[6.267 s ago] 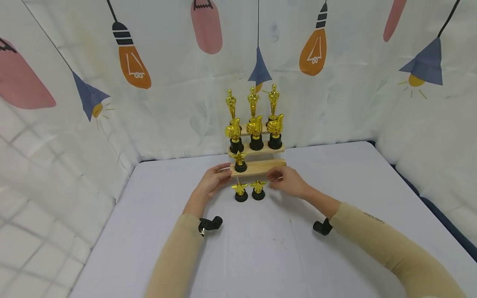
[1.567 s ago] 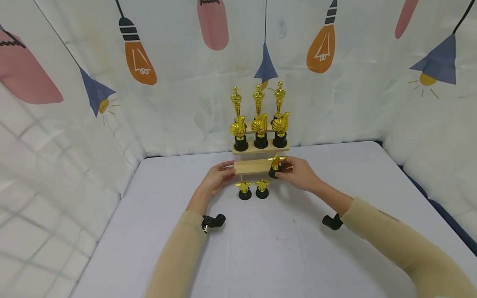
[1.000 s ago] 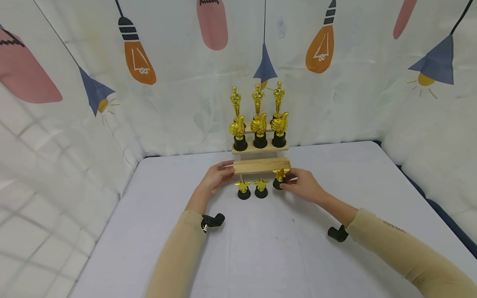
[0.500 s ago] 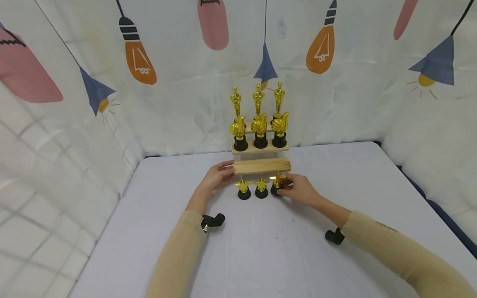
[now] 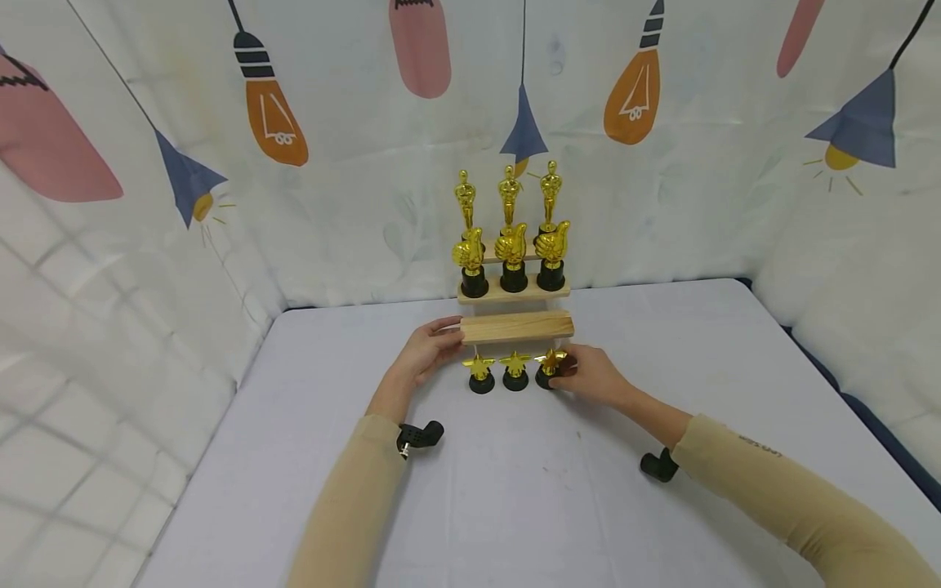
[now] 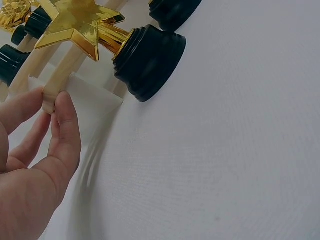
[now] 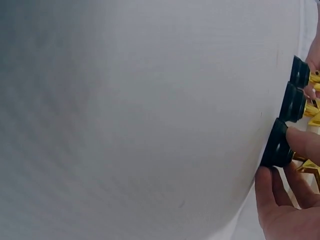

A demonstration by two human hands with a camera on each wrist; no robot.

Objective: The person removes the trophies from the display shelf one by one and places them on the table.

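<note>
Right star (image 5: 550, 362) moved down to table (image 5: 515, 474).
Right hand (image 5: 597, 377) pinched it, left hand (image 5: 422, 353) gripped shelf (image 5: 517, 328); three stars down, six trophies (image 5: 512, 245) still up.

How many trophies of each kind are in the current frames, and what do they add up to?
Star trophies: 3, one of them held by the right hand
Thumbs-up trophies: 3
Standing-figure trophies: 3
Total: 9
</note>
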